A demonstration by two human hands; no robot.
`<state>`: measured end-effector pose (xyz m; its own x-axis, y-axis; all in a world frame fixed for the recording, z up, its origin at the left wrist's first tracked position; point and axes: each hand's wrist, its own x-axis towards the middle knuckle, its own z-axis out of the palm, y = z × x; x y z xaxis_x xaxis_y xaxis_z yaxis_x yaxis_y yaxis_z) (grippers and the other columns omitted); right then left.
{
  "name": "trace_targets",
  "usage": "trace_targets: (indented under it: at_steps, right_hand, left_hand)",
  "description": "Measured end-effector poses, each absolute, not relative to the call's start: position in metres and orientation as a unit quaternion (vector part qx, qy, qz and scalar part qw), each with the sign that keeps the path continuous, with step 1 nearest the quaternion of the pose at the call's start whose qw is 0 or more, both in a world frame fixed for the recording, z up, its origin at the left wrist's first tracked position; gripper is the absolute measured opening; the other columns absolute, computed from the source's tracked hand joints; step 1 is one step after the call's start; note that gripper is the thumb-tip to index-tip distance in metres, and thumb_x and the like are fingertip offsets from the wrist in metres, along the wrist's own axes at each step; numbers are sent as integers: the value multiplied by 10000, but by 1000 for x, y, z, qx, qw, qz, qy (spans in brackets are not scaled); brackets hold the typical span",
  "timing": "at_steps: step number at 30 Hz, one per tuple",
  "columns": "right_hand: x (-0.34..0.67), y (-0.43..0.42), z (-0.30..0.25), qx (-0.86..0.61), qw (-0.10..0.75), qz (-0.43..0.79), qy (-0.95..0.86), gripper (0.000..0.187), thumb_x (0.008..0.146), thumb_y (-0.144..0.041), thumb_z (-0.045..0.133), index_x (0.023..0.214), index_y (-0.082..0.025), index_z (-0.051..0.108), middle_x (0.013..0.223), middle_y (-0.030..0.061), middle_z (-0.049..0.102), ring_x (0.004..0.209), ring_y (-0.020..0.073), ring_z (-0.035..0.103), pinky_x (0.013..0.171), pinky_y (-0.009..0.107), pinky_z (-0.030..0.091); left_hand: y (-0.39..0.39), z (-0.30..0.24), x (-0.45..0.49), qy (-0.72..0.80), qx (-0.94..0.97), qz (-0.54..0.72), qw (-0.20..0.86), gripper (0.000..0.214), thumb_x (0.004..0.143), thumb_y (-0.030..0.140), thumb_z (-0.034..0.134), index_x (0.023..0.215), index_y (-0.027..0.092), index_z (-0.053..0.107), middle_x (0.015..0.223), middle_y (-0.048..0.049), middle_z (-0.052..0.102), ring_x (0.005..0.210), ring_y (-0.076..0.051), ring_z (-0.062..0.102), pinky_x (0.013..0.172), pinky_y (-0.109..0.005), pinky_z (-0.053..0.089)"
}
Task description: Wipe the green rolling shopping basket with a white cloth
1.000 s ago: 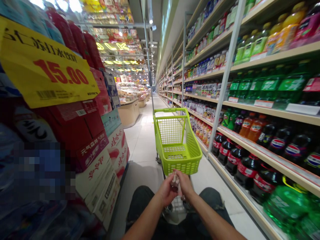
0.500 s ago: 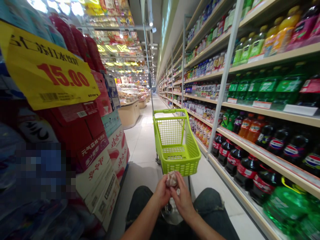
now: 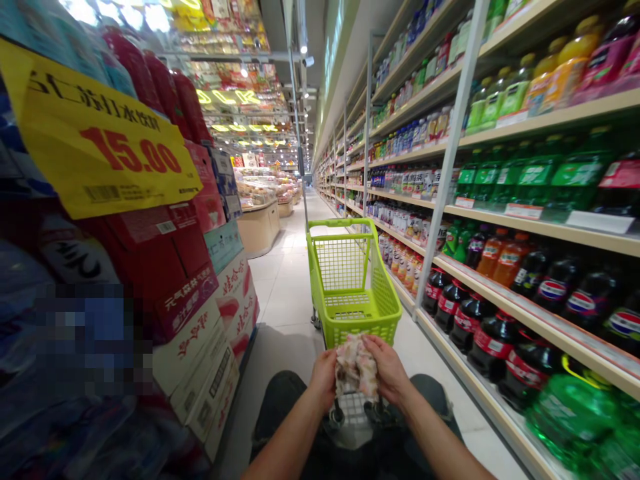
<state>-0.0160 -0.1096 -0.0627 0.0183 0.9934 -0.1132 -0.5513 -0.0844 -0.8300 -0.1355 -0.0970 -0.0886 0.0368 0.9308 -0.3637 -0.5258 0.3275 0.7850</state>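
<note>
A crumpled, pale cloth [image 3: 357, 365] with pinkish patterning is stretched between my two hands, just in front of the near end of the cart. My left hand [image 3: 324, 379] is closed on its left edge. On the opposite side my right hand [image 3: 389, 370] pinches the upper right edge, thumb and fingers together. Whether it is a plain cloth or a folded fabric bag I cannot tell. Beyond it stands a lime-green shopping cart [image 3: 357, 327]; its basket shows only bare plastic mesh. My knees are spread on either side below.
Shelves of bottled drinks [image 3: 543, 163] run along the right side of the aisle. Stacked drink cartons [image 3: 193, 363] rise close on the left, under a yellow price sign [image 3: 110, 147]. The tiled floor [image 3: 285, 287] stretches ahead past a display counter [image 3: 260, 230].
The cloth was bunched into a small ball between my hands; now it is spread wider. My right hand has moved right and my hands are farther apart.
</note>
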Motion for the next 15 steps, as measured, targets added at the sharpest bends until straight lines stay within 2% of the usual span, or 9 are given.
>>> trace_targets:
  at_steps: [3, 5, 7, 10, 12, 14, 15]
  right_hand:
    - [-19, -108, -63, -366, 630, 624, -281, 378, 473, -399, 759, 730, -188, 581, 652, -5, 637, 632, 165, 601, 650, 299, 471]
    - [-15, -104, -65, -406, 638, 575, -313, 358, 497, -416, 724, 732, -185, 583, 657, 5, 637, 626, 170, 596, 647, 304, 474]
    - [-8, -98, -66, -471, 643, 487, -358, 321, 543, -419, 669, 739, -177, 590, 648, 14, 629, 610, 175, 583, 627, 309, 477]
    - [-3, -97, -63, -538, 634, 317, -457, 233, 631, -372, 588, 753, -174, 597, 674, 30, 622, 638, 186, 572, 638, 318, 474]
    - [-8, -104, -62, -515, 606, 231, -560, 146, 684, -307, 549, 739, -185, 607, 722, 38, 623, 701, 188, 572, 683, 311, 466]
    - [-19, -113, -64, -468, 579, 190, -640, 129, 728, -233, 502, 772, -197, 619, 786, 39, 625, 771, 180, 574, 728, 295, 459]
    - [-24, -118, -67, -456, 570, 182, -659, 156, 742, -201, 477, 804, -200, 621, 815, 40, 625, 797, 175, 575, 744, 290, 458]
  left_hand:
    - [-107, -77, -127, 380, 263, 582, 670, 302, 640, 382, 677, 833, 163, 600, 751, -25, 672, 712, -158, 622, 669, -247, 455]
    - [-111, -73, -122, 334, 294, 542, 713, 347, 610, 356, 708, 873, 153, 607, 781, -47, 677, 733, -180, 626, 689, -272, 462]
    - [-111, -74, -119, 351, 312, 508, 722, 343, 569, 270, 742, 859, 138, 615, 753, -55, 679, 709, -189, 627, 680, -282, 463]
    - [-106, -81, -118, 435, 315, 531, 655, 230, 545, 140, 735, 741, 137, 616, 656, -28, 668, 654, -169, 612, 642, -251, 455]
    - [-103, -82, -118, 445, 282, 567, 634, 160, 587, 124, 696, 716, 154, 606, 622, -4, 655, 647, -153, 608, 622, -229, 453]
    - [-103, -78, -117, 402, 217, 575, 679, 73, 686, 200, 621, 746, 162, 606, 637, -9, 655, 674, -153, 621, 625, -231, 466]
    - [-105, -75, -117, 373, 182, 566, 712, 101, 735, 250, 567, 766, 162, 607, 657, -20, 658, 692, -157, 628, 630, -241, 477]
